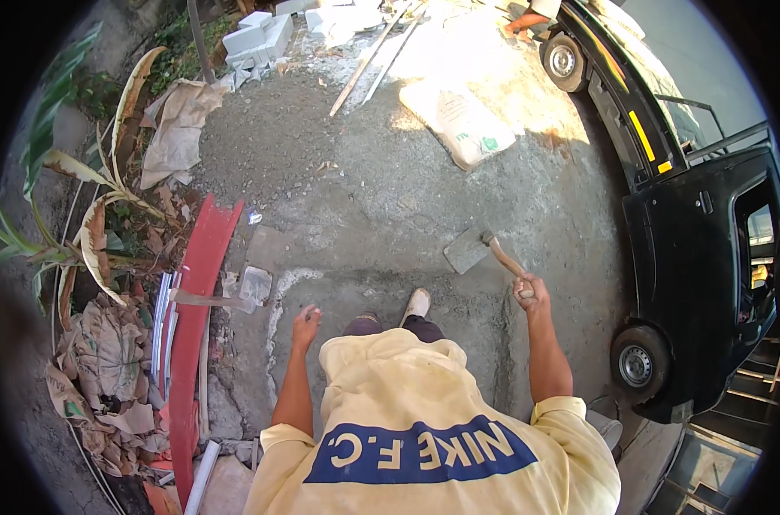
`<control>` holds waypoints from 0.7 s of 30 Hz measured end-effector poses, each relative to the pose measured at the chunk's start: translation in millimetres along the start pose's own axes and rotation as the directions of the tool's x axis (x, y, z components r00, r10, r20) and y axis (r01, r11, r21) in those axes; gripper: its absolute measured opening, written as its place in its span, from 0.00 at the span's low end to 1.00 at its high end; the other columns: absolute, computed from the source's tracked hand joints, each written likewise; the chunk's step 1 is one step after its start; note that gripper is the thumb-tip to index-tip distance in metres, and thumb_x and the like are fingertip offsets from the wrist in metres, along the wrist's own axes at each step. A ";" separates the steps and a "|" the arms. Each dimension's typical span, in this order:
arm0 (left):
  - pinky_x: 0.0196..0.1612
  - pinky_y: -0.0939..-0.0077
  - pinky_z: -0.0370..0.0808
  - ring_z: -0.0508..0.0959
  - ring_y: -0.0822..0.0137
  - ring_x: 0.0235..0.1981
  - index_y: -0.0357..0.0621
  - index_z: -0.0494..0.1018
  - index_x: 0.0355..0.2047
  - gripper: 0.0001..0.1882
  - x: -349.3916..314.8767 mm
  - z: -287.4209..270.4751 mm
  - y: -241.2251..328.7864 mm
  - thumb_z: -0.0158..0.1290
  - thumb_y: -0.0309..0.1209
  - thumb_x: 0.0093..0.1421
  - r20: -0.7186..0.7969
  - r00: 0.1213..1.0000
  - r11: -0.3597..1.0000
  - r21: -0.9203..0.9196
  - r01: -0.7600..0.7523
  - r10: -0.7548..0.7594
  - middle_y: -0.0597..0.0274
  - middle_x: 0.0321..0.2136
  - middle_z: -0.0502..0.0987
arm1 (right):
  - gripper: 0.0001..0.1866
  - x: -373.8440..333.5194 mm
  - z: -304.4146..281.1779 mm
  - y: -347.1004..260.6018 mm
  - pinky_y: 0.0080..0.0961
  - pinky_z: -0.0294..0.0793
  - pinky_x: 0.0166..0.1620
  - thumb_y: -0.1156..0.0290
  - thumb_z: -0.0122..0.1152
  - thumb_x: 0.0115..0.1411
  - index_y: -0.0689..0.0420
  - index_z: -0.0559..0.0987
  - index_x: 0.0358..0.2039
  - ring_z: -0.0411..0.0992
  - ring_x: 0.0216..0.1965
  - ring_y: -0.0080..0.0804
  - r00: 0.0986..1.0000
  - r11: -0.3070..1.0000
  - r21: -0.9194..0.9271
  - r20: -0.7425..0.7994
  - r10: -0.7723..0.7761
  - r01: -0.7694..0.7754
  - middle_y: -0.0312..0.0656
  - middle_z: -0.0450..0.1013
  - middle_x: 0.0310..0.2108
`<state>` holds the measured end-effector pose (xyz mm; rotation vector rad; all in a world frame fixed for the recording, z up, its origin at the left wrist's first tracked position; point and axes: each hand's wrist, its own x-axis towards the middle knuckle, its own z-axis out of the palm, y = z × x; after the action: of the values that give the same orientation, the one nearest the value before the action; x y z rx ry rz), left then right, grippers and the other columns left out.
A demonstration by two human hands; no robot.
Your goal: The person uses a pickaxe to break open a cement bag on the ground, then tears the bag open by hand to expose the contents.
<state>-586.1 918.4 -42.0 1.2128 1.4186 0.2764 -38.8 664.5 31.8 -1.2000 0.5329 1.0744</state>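
Note:
In my right hand [532, 293] is the wooden handle of a hoe [506, 258]; the fingers are wrapped round it, out to the right of my body. Its flat grey blade [466, 251] is down at the grey ground, ahead and a little left of that hand. My left hand [306, 326] hangs beside my left leg, its fingers loosely curled, and I see nothing in it. Nearest to it is a second flat-bladed tool [254, 290], lying on the ground with its wooden handle across a red board [203, 257]. My shoe [417, 307] shows between the hands.
A black pickup truck [699, 283] stands along the right. Ahead lie a pale full sack [459, 124], two long poles [368, 64], a gravel spread [261, 137] and white blocks [260, 39]. Another person's foot [520, 27] shows far right. Plants and crumpled paper sacks [107, 352] line the left.

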 end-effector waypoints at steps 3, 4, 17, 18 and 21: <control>0.26 0.77 0.72 0.77 0.69 0.31 0.41 0.67 0.52 0.23 -1.1 1.7 -27.0 0.50 0.41 0.60 -0.192 0.981 0.999 0.021 0.044 -0.039 0.57 0.37 0.77 | 0.15 13.4 22.9 -49.2 0.17 0.72 0.19 0.76 0.49 0.56 0.65 0.64 0.43 0.69 0.21 0.33 0.992 0.980 -0.181 -0.110 0.068 -0.087 0.48 0.68 0.26; 0.26 0.77 0.72 0.77 0.69 0.31 0.41 0.67 0.52 0.23 2.1 -1.1 -24.2 0.50 0.41 0.60 -0.200 0.979 0.998 0.043 0.053 -0.044 0.57 0.37 0.77 | 0.15 15.6 36.1 -64.0 0.18 0.73 0.20 0.76 0.49 0.56 0.66 0.64 0.44 0.71 0.22 0.35 0.986 0.938 -0.335 -0.164 0.035 -0.089 0.49 0.68 0.28; 0.47 0.66 0.69 0.74 0.53 0.44 0.35 0.70 0.46 0.21 223.8 183.0 238.8 0.53 0.37 0.57 -0.059 0.891 0.882 0.190 -0.432 0.449 0.47 0.41 0.75 | 0.18 35.9 142.8 -129.5 0.21 0.64 0.15 0.70 0.56 0.55 0.62 0.75 0.47 0.67 0.12 0.23 0.933 0.174 -0.985 -0.061 -0.354 0.002 0.38 0.68 0.16; 0.50 0.65 0.67 0.73 0.50 0.44 0.35 0.70 0.46 0.20 252.4 204.8 224.5 0.52 0.36 0.57 0.018 0.916 0.899 0.186 -0.397 0.401 0.46 0.41 0.75 | 0.18 37.5 144.0 -127.0 0.21 0.63 0.14 0.70 0.56 0.55 0.61 0.75 0.47 0.66 0.12 0.22 0.931 0.181 -0.983 -0.101 -0.352 -0.038 0.37 0.68 0.16; 0.54 0.62 0.64 0.70 0.48 0.50 0.35 0.68 0.49 0.24 347.5 273.8 137.3 0.53 0.38 0.56 0.187 0.959 0.938 0.238 -0.253 0.211 0.44 0.44 0.73 | 0.18 42.5 154.6 -122.8 0.19 0.61 0.14 0.72 0.56 0.56 0.60 0.74 0.48 0.64 0.12 0.19 0.929 0.224 -0.969 -0.171 -0.328 -0.099 0.36 0.68 0.17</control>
<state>-208.5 1118.2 -221.1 1.5880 1.1978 0.1541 57.9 825.4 106.2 -2.5936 -0.1118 1.0416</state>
